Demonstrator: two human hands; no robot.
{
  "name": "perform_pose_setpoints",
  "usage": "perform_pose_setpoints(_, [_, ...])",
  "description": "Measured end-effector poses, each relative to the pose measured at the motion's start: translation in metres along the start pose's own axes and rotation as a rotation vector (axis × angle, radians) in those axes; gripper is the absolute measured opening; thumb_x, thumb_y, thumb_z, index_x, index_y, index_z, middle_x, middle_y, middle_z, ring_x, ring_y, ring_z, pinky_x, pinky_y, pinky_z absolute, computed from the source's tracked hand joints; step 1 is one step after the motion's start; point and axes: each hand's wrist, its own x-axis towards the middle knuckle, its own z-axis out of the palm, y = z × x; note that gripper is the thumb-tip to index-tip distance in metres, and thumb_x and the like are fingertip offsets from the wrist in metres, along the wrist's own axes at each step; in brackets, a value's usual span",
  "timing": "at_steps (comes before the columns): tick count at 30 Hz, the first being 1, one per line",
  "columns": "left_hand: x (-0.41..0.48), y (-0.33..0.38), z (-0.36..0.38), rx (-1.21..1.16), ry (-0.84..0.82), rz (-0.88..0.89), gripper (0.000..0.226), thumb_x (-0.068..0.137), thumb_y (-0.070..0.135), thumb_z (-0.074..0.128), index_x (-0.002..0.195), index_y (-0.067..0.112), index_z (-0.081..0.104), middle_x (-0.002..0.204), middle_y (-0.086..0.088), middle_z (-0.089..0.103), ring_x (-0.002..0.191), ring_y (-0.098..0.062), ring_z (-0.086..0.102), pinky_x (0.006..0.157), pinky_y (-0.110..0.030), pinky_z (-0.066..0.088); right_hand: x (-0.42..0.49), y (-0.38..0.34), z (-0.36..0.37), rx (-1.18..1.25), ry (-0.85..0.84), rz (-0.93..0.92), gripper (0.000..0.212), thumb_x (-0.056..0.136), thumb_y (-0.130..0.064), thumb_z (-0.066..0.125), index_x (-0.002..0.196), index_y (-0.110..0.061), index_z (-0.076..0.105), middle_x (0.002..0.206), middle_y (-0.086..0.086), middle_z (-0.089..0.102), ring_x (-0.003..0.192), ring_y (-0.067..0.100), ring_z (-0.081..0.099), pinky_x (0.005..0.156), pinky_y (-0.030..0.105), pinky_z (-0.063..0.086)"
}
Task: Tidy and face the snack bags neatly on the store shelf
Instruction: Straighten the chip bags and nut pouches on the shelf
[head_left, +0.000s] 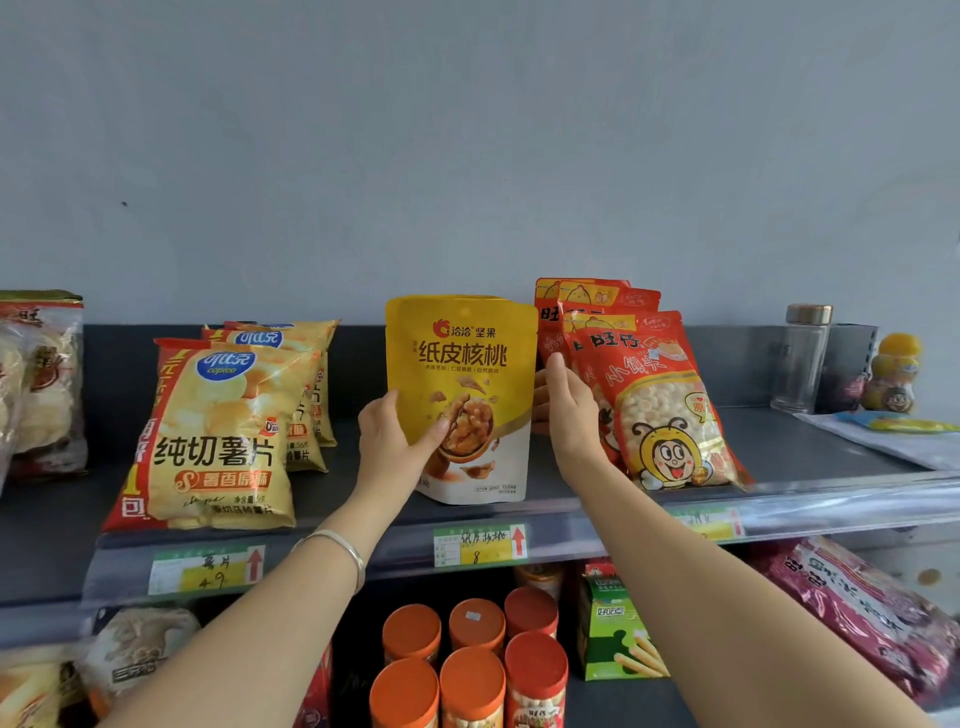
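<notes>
Walnut pouch (462, 364) (yellow, printed 洽洽坚果 纸皮核桃) stands upright on the shelf (805, 452) between both hands. Left hand (390, 441) grips its left edge, thumb on the front; right hand (571, 410) lies flat against its right edge. Copico 纯切薯片 bags (218, 431) sit left of the left hand, 旺仔小馒头 bags (660, 405) right of the right hand.

We see soft, even light, weak shadows, glare on the clear plastic price rail (841, 501), and wide-angle bending and blur at edges
</notes>
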Motion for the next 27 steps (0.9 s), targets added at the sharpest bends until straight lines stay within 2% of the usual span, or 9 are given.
perform_pose_setpoints(3, [-0.004, 0.000, -0.003, 0.008, 0.005, -0.030, 0.065, 0.085, 0.031, 0.066, 0.137, 0.010, 0.032, 0.141, -0.011, 0.026, 0.130, -0.023, 0.032, 0.101, -0.027, 0.029, -0.005, 0.005, -0.003, -0.162, -0.146, -0.044, 0.050, 0.084, -0.066, 0.046, 0.086, -0.018, 0.061, 0.085, 0.001, 0.068, 0.081, 0.020, 0.063, 0.080, 0.042, 0.050])
perform_pose_setpoints(6, [-0.004, -0.001, -0.006, -0.029, 0.008, -0.048, 0.058, 0.085, 0.030, 0.067, 0.129, 0.010, 0.036, 0.133, -0.010, 0.039, 0.118, -0.023, 0.044, 0.092, -0.030, 0.039, -0.010, 0.008, 0.003, -0.327, -0.304, -0.049, 0.027, 0.091, -0.044, 0.059, 0.101, -0.020, 0.061, 0.099, -0.001, 0.070, 0.094, 0.017, 0.066, 0.089, 0.043, 0.053])
perform_pose_setpoints(9, [-0.005, -0.001, -0.010, -0.064, 0.011, -0.056, 0.051, 0.087, 0.029, 0.064, 0.123, 0.011, 0.033, 0.116, -0.003, 0.048, 0.103, -0.019, 0.049, 0.081, -0.030, 0.040, -0.015, 0.005, 0.010, -0.307, -0.308, -0.032, 0.029, 0.091, -0.039, 0.061, 0.109, -0.016, 0.059, 0.103, 0.000, 0.068, 0.095, 0.016, 0.064, 0.085, 0.034, 0.053])
perform_pose_setpoints(11, [-0.006, 0.000, -0.011, -0.080, 0.008, -0.056, 0.050, 0.088, 0.029, 0.063, 0.122, 0.011, 0.032, 0.111, 0.000, 0.046, 0.100, -0.018, 0.049, 0.080, -0.029, 0.039, -0.015, 0.004, 0.010, -0.288, -0.300, -0.016, 0.035, 0.090, -0.045, 0.060, 0.112, -0.018, 0.056, 0.102, -0.004, 0.066, 0.096, 0.015, 0.063, 0.086, 0.036, 0.053])
perform_pose_setpoints(14, [-0.005, -0.002, -0.010, -0.116, 0.030, -0.055, 0.047, 0.087, 0.031, 0.063, 0.118, 0.014, 0.032, 0.111, 0.001, 0.046, 0.100, -0.017, 0.049, 0.080, -0.029, 0.039, -0.010, 0.004, 0.008, -0.305, -0.228, -0.010, 0.041, 0.090, -0.054, 0.053, 0.107, -0.016, 0.050, 0.099, -0.001, 0.064, 0.090, 0.018, 0.063, 0.081, 0.044, 0.053])
perform_pose_setpoints(19, [-0.004, -0.003, -0.010, -0.134, 0.031, -0.051, 0.044, 0.087, 0.033, 0.063, 0.112, 0.015, 0.033, 0.105, -0.002, 0.050, 0.096, -0.020, 0.052, 0.075, -0.029, 0.039, -0.003, 0.001, 0.010, -0.393, -0.226, -0.057, 0.024, 0.100, -0.038, 0.043, 0.089, -0.016, 0.043, 0.104, 0.006, 0.045, 0.080, 0.013, 0.046, 0.071, 0.030, 0.035])
perform_pose_setpoints(22, [-0.004, -0.005, -0.010, -0.121, 0.007, -0.058, 0.052, 0.087, 0.035, 0.063, 0.123, 0.013, 0.032, 0.109, -0.002, 0.053, 0.098, -0.021, 0.054, 0.078, -0.030, 0.041, -0.006, 0.005, 0.015, -0.407, -0.291, 0.003, 0.025, 0.102, -0.034, 0.039, 0.088, -0.013, 0.043, 0.105, 0.006, 0.041, 0.082, 0.014, 0.043, 0.074, 0.028, 0.033])
perform_pose_setpoints(25, [-0.003, -0.008, -0.009, -0.133, -0.006, -0.058, 0.057, 0.085, 0.036, 0.064, 0.126, 0.014, 0.031, 0.117, -0.006, 0.054, 0.102, -0.021, 0.054, 0.077, -0.029, 0.042, -0.007, 0.009, 0.014, -0.420, -0.294, -0.001, 0.025, 0.102, -0.034, 0.038, 0.093, -0.011, 0.041, 0.100, 0.004, 0.041, 0.074, 0.009, 0.042, 0.063, 0.025, 0.033])
perform_pose_setpoints(27, [-0.002, -0.009, -0.008, -0.131, 0.014, -0.033, 0.059, 0.084, 0.034, 0.066, 0.126, 0.015, 0.031, 0.124, -0.009, 0.049, 0.110, -0.024, 0.052, 0.081, -0.030, 0.043, -0.006, 0.011, 0.012, -0.430, -0.260, -0.017, 0.026, 0.101, -0.036, 0.040, 0.090, -0.013, 0.040, 0.094, 0.003, 0.041, 0.076, 0.014, 0.043, 0.060, 0.025, 0.032])
